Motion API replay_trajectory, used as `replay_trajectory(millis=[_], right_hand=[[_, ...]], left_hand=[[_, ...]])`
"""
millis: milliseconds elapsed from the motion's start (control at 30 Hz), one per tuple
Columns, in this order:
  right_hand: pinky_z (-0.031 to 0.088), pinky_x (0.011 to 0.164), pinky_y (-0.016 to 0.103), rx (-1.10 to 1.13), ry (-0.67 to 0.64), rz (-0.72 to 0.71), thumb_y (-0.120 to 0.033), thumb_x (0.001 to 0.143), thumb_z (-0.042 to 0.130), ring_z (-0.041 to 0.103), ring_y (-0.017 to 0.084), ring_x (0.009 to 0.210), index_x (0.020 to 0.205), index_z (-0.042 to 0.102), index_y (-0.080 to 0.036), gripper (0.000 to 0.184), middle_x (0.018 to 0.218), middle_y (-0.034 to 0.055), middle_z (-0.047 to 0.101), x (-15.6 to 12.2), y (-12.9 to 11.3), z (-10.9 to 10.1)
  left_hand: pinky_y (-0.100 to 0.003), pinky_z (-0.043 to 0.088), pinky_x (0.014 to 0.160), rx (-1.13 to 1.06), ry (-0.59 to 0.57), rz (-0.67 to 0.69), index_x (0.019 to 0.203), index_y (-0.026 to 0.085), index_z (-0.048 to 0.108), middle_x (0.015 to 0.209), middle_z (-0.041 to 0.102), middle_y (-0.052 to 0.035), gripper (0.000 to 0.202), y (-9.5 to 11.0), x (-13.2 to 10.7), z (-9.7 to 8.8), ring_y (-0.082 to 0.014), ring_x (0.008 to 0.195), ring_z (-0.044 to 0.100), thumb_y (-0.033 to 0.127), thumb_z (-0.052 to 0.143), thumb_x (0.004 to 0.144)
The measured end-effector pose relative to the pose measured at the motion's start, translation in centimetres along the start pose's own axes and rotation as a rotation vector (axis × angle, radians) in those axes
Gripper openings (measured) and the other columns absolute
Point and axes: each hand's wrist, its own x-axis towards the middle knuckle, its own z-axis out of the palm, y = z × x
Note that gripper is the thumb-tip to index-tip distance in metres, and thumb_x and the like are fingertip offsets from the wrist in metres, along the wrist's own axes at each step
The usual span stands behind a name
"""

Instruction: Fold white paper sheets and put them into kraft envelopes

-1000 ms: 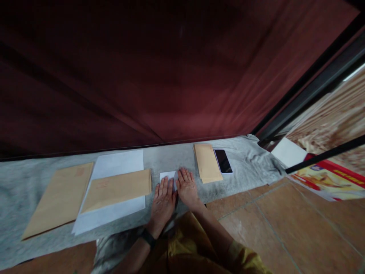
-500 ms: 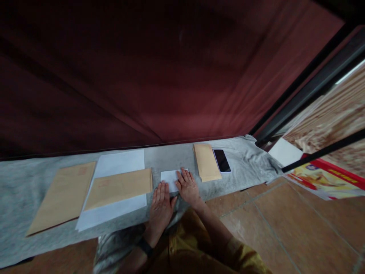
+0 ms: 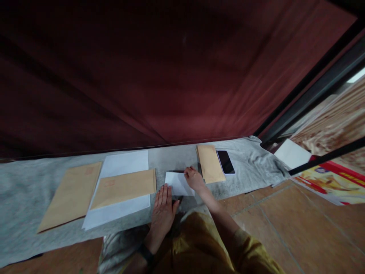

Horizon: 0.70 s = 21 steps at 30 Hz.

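A small folded sheet of white paper (image 3: 178,185) lies in front of me on the grey cloth. My left hand (image 3: 163,213) rests flat and open, its fingertips touching the paper's left edge. At the upper right corner of the sheet, my right hand (image 3: 194,179) has its fingers curled in a pinch on the paper. My palm hides part of that right edge. A stack of brown envelopes (image 3: 211,163) sits just right of my right hand. Left of my left hand, another brown envelope stack (image 3: 122,188) lies across larger white sheets (image 3: 128,161).
A large brown envelope (image 3: 70,196) lies at the far left of the grey cloth (image 3: 17,213). A phone (image 3: 226,162) is beside the right-hand envelopes. Behind the surface hangs a dark red curtain (image 3: 176,95). A black metal frame (image 3: 308,91) and a colourful box (image 3: 333,180) stand at right.
My right hand has gone from lying flat on the folded paper to pinching its upper right corner. My left hand stays flat at the left edge. The view has shifted slightly.
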Motion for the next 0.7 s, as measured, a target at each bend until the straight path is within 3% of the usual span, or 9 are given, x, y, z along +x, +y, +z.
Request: replay_trajectory(millis=[133,267,367,467,600,700], right_hand=[[0.048,0.074,0.023,0.155,-0.036,-0.032,-0.012,0.094,0.052,0.068,0.016,0.085,0.1,0.07,-0.022,0.021,0.092,0.0015,0.074,-1.2,1.1,-1.2],[0.045,0.068,0.023,0.607,-0.091,-0.065,-0.02,0.09,0.053,0.064,0.015,0.076,0.091,0.069,-0.019,0.016,0.082,-0.0006,0.069,-2.8,2.5,-2.8],[0.044,0.065,0.023,0.822,-0.136,-0.03,-0.029,0.087,0.058,0.06,0.014,0.072,0.085,0.068,-0.019,0.014,0.077,-0.0017,0.067,-3.3,2.9,-3.4],[0.041,0.059,0.022,0.926,-0.115,0.099,-0.037,0.082,0.064,0.054,0.013,0.064,0.082,0.068,-0.019,0.018,0.069,-0.0032,0.062,-3.3,2.8,-2.9],[0.045,0.059,0.024,1.118,0.032,0.322,-0.045,0.076,0.072,0.058,0.015,0.067,0.089,0.069,-0.02,0.028,0.073,-0.0016,0.064,-4.6,2.2,-0.5],[0.053,0.06,0.03,1.285,-0.026,0.452,-0.052,0.077,0.071,0.065,0.02,0.073,0.098,0.07,-0.022,0.037,0.084,0.0031,0.07,-6.5,1.9,1.4]], left_hand=[[-0.051,0.039,0.118,-0.301,0.052,-0.188,0.155,0.013,0.039,0.159,0.043,-0.0188,0.06,0.3,1.6,-1.0,-0.0288,0.148,0.042,0.043,0.033,0.103],[-0.044,0.043,0.113,-0.596,0.093,-0.38,0.146,0.015,0.051,0.148,0.057,-0.0171,0.06,1.5,4.9,-3.4,-0.0289,0.139,0.052,0.051,0.043,0.098],[-0.036,0.055,0.084,-0.805,0.012,-0.533,0.108,0.018,0.073,0.1,0.076,-0.01,0.05,2.1,7.3,-4.8,-0.0276,0.098,0.07,0.06,0.056,0.086],[-0.03,0.05,0.064,-0.966,-0.07,-0.641,0.075,0.019,0.071,0.066,0.067,-0.0023,0.044,2.0,8.6,-5.4,-0.0223,0.069,0.064,0.063,0.068,0.071],[-0.032,0.05,0.069,-1.057,-0.003,-0.791,0.079,0.018,0.073,0.075,0.072,-0.005,0.045,1.2,9.0,-5.7,-0.0231,0.075,0.064,0.06,0.074,0.062],[-0.033,0.051,0.075,-1.06,0.067,-0.881,0.085,0.017,0.074,0.083,0.075,-0.0062,0.046,0.6,8.9,-5.8,-0.0227,0.08,0.066,0.056,0.075,0.06]])
